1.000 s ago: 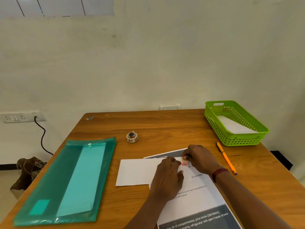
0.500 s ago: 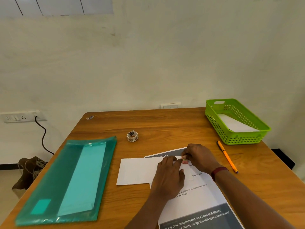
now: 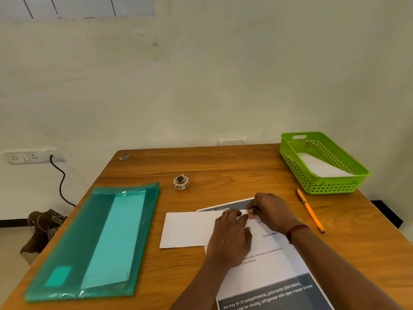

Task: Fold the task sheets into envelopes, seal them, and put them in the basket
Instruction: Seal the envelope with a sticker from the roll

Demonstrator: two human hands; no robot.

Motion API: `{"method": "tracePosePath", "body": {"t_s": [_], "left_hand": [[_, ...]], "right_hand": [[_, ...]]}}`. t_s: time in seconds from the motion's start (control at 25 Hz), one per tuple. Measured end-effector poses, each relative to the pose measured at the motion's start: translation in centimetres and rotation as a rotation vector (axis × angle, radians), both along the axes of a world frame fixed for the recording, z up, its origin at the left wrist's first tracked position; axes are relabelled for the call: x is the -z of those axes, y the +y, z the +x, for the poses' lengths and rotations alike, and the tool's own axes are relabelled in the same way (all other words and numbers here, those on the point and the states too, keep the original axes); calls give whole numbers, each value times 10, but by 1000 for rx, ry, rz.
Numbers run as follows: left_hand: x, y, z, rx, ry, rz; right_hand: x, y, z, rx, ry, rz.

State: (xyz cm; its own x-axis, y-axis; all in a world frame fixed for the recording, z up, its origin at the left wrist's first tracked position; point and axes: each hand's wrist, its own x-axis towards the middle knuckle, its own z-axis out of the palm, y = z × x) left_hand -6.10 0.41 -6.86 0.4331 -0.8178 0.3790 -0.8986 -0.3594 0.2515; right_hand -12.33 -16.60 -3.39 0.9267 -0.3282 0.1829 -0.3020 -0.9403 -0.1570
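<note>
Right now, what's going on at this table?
A person is sealing a folded white envelope on the wooden table. The left hand presses flat on the envelope, while the right hand pinches a small pink sticker at its right end. The envelope lies across a printed task sheet. One white envelope already sits in the green basket; a sticker roll and an orange pen lie nearby.

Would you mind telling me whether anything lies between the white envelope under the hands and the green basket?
Only the orange pen lies flat on the table between the envelope and the basket, just before its near wall; lifted over it, the path looks open.
</note>
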Motion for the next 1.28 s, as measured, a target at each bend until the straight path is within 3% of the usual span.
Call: {"method": "tracePosePath", "body": {"t_s": [0.52,0.88,1.28], "left_hand": [[-1,0,1,3,5,59],[-8,1,0,86,-56,116],[-9,1,-1,61,-31,82]], "right_hand": [[5,8,2,92,-79,-1],[20,15,1,310,-303,280],[26,16,-21,233,-416,350]]}}
